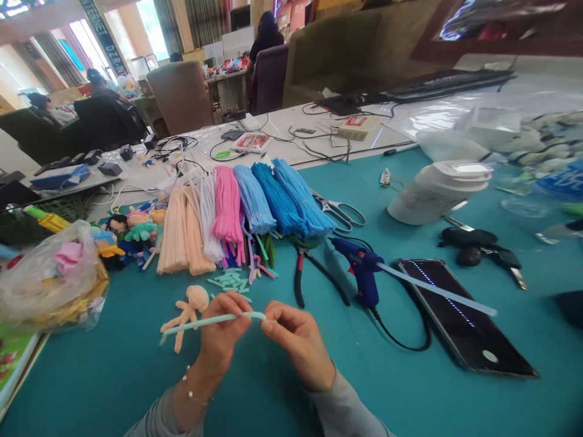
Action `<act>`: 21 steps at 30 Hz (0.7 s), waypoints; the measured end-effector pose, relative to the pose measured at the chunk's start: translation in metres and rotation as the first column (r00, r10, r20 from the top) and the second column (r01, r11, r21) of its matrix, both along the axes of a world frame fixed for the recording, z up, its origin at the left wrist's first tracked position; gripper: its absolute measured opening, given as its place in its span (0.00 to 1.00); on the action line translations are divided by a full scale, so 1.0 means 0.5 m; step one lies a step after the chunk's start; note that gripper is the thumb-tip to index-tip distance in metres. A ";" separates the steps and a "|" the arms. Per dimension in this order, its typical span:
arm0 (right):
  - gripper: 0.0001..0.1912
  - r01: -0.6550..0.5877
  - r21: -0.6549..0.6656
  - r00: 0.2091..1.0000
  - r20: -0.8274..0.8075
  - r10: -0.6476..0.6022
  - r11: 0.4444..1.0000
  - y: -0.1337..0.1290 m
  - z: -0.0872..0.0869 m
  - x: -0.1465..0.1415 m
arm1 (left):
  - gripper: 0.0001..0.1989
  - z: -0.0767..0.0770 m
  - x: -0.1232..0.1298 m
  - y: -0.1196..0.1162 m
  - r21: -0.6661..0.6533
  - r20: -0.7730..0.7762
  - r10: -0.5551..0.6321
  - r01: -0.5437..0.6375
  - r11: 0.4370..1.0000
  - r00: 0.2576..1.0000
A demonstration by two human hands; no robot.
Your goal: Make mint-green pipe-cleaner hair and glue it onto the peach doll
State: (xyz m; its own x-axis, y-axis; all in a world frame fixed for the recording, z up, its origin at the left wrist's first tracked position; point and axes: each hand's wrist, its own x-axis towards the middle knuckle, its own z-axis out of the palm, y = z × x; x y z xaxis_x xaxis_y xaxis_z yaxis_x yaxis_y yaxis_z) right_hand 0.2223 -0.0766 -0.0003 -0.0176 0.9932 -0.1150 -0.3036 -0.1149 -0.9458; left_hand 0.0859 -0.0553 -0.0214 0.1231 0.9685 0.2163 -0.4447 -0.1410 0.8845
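A mint-green pipe cleaner (200,322) stretches between my two hands over the teal mat. My left hand (221,331) pinches it around the middle, its long end reaching out to the left. At the other end, where the stem bends downward, my right hand (296,337) grips the tip between thumb and fingers. Just behind the long end lies a peach doll figure (197,298) with a round head and thin limbs, partly covered by the stem. Short mint-green pieces (229,280) are scattered beyond my left hand.
Bundles of pipe cleaners (228,206) line the back of the mat. Pliers (300,273), scissors (341,212), a blue glue gun (364,273), a phone (469,321) and a white cup (437,191) occupy the right. Small dolls (141,227) and a plastic bag (45,279) sit left.
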 end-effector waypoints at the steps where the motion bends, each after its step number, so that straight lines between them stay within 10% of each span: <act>1: 0.21 0.002 0.000 1.000 -0.001 -0.002 1.000 0.000 0.001 -0.001 | 0.07 0.000 0.000 -0.001 0.009 -0.016 0.013 -0.012 1.000 1.000; 13: 0.20 0.103 0.015 0.994 -0.045 -0.103 0.995 -0.006 -0.019 -0.005 | 0.08 -0.005 0.007 -0.016 0.122 -0.169 0.109 -0.089 0.989 0.980; 21: 0.18 0.090 -0.010 0.989 -0.119 -0.091 0.996 -0.002 -0.039 -0.010 | 0.09 -0.005 0.015 -0.019 -0.036 -0.104 0.092 -0.096 0.995 0.990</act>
State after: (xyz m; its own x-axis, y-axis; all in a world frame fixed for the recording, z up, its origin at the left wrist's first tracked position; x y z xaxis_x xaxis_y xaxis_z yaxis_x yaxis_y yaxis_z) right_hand 0.2173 -0.0774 -0.0200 0.0585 0.9908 -0.1217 -0.4238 -0.0857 -0.9017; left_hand 0.0934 -0.0645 -0.0237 0.0505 0.9846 0.1675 -0.3385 -0.1409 0.9304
